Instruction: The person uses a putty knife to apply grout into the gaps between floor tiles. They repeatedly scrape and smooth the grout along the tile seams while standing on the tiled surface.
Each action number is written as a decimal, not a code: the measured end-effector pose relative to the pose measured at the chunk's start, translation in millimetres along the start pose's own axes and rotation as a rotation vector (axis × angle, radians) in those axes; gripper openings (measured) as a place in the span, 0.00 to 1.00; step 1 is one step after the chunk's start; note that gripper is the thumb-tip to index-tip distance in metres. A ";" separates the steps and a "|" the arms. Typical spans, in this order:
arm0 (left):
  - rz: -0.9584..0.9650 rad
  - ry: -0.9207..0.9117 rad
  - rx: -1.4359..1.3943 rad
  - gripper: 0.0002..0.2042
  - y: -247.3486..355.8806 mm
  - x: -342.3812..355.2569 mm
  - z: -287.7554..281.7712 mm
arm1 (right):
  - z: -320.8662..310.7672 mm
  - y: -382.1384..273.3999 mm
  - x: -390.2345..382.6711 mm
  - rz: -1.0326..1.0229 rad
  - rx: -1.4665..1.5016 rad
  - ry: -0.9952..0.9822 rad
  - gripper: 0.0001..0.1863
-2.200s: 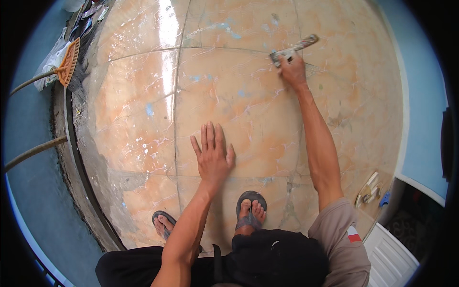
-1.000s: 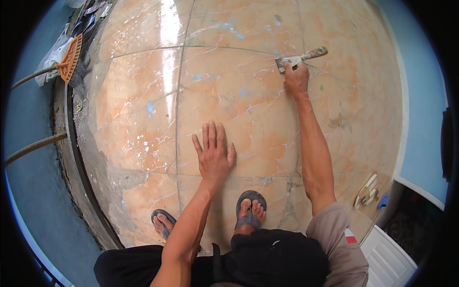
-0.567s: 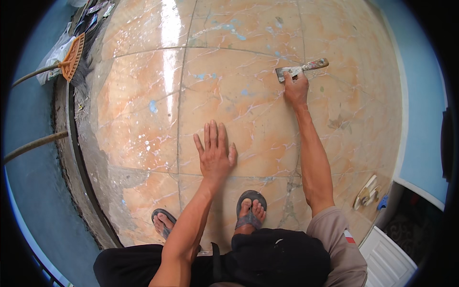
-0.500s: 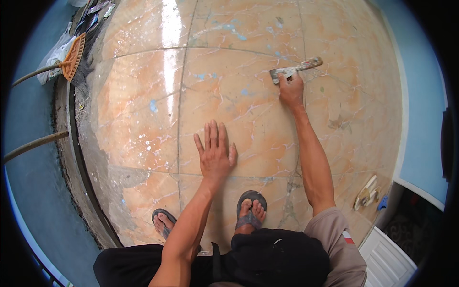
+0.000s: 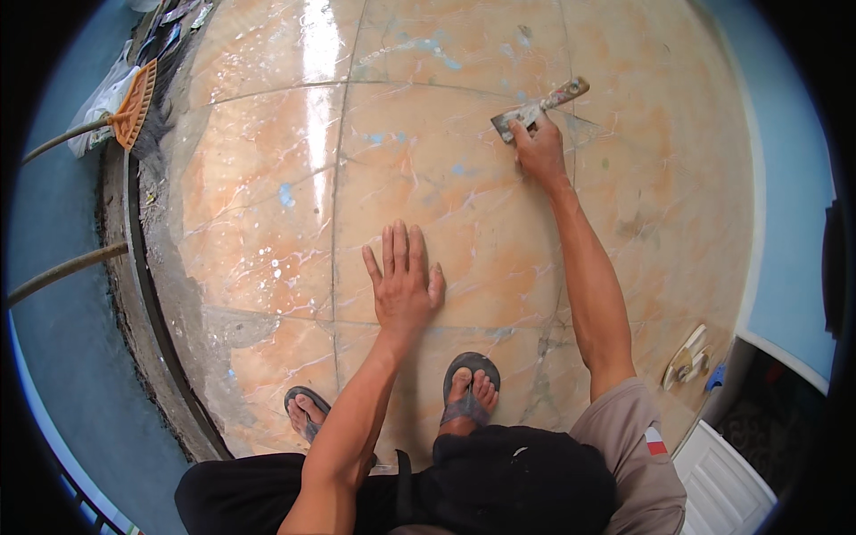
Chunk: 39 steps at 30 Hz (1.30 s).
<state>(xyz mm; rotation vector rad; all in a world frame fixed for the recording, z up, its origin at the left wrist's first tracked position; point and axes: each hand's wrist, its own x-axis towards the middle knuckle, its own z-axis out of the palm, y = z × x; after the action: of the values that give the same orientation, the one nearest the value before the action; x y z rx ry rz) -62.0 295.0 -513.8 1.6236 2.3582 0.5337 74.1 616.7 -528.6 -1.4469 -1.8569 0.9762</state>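
While our left hand (image 5: 407, 290) spread wide-fingered on floor tile (image 5: 455, 209), our right hand (image 5: 541, 152) gripped the putty knife (image 5: 529, 113), best kept low.

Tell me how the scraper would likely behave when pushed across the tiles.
The scraper should stay fairly stiff, as its broad blade looks like metal. It would probably slide easily, since the tiles look glossy. That flat blade makes rolling unlikely.
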 end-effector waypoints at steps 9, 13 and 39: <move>0.002 -0.004 -0.014 0.38 3.1 0.5 -2.0 | -11.1 -24.8 27.9 0.023 -0.004 -0.158 0.12; -0.001 0.009 0.000 0.38 -1.8 -0.1 -1.5 | 2.3 -25.7 19.0 -0.066 -0.057 -0.267 0.13; 0.003 0.022 0.008 0.38 -1.3 0.8 1.1 | 27.8 -15.0 -21.2 0.072 0.075 0.168 0.13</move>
<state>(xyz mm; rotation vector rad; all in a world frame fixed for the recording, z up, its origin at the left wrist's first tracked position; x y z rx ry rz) -62.9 295.6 -515.3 1.6330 2.3773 0.5464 48.6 588.7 -531.9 -1.5111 -1.6415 0.9182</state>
